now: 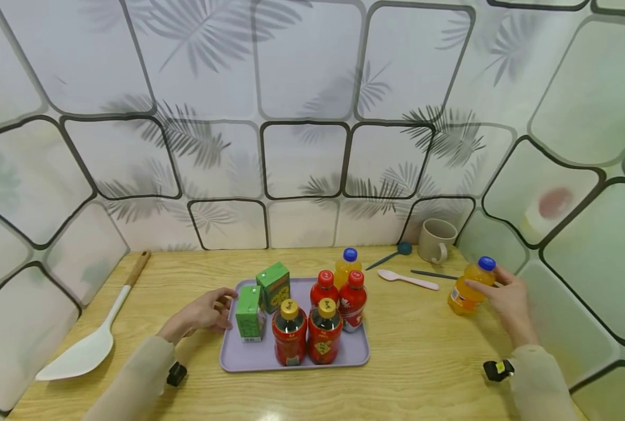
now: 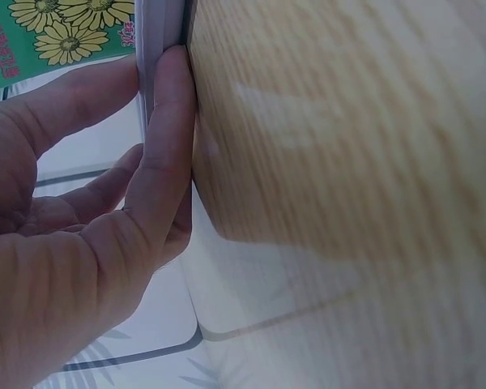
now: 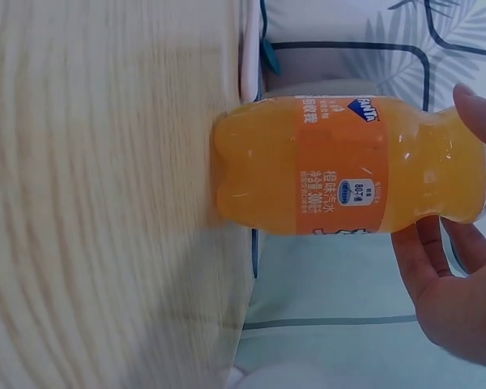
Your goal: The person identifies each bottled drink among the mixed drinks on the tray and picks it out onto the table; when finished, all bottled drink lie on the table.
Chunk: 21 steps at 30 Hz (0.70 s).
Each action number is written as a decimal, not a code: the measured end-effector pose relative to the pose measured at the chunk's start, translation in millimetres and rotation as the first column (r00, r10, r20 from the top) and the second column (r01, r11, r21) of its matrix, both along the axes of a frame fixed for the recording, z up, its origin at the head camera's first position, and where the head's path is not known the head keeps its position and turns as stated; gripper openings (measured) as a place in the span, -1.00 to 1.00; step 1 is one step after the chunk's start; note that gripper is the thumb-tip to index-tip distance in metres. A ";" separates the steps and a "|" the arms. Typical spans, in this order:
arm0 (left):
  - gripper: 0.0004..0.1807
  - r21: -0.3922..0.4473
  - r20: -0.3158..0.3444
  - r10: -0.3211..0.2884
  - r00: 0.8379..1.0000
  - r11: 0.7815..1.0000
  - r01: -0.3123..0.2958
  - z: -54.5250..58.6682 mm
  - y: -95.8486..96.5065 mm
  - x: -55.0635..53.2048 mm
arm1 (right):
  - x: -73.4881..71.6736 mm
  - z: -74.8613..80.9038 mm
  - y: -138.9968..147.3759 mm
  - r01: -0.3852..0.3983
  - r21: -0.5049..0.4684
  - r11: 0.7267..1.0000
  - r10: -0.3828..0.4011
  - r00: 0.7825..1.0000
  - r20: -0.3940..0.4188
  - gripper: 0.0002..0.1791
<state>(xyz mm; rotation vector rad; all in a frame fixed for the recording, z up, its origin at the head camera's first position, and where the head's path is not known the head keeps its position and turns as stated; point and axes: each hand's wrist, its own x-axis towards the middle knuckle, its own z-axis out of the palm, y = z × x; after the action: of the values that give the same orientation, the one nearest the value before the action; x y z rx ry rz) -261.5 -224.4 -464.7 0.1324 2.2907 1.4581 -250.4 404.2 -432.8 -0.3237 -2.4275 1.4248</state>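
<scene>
Grasping the orange soda bottle (image 1: pixel 465 292) round its neck with curled fingers of the right hand (image 1: pixel 509 298), at the table's (image 1: pixel 423 362) right side; long axis close to upright, blue cap (image 1: pixel 486 264) up. Cannot tell if touching the table at its base. Well to the left of it, pinching the left rim of the purple tray (image 1: pixel 299 291) with the left hand (image 1: pixel 203 313). On that tray, at left, two green cartons (image 1: pixel 250 313); at the near edge, two gold-capped bottles (image 1: pixel 289 339); at right, two red-capped bottles (image 1: pixel 353 301), likely blocking the straight way in from the right. Just beyond these, a second orange bottle (image 1: pixel 346 270), base hidden. Between tray and held bottle, toward the far side, a pink spoon (image 1: pixel 409 279), a dark stick (image 1: pixel 433 273) and a mug (image 1: pixel 432 240).
</scene>
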 end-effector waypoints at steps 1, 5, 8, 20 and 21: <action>-0.26 -0.001 -0.002 -0.001 1.000 1.000 0.001 -0.2 -0.2 0.1 | 0.0 -0.2 -0.1 -0.001 0.009 1.000 0.001 1.000 0.002 -0.11; -0.27 0.005 -0.007 -0.002 1.000 1.000 0.002 -1.2 -0.9 -0.2 | -0.4 -2.0 -0.5 0.001 0.013 1.000 -0.001 1.000 -0.018 -0.14; -0.27 0.009 -0.007 0.000 1.000 1.000 0.000 -1.6 -1.4 -0.8 | 0.5 -3.0 -1.9 0.020 -0.003 1.000 -0.020 0.999 -0.028 -0.16; -0.27 0.016 -0.001 -0.002 1.000 1.000 0.002 -1.7 -1.9 -1.3 | 7.0 4.4 -25.9 0.228 -0.457 0.859 -0.350 0.915 -0.201 -0.45; -0.27 0.018 -0.003 -0.004 1.000 1.000 0.004 -1.8 -2.0 -1.3 | 7.9 5.2 -29.0 0.227 -0.472 0.852 -0.367 0.902 -0.229 -0.47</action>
<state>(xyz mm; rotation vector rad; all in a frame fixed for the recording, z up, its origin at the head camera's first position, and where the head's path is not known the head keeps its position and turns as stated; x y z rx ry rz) -262.8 -226.5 -466.5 0.1440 2.2783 1.4781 -242.5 375.2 -427.6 -0.5114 -1.7021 1.7101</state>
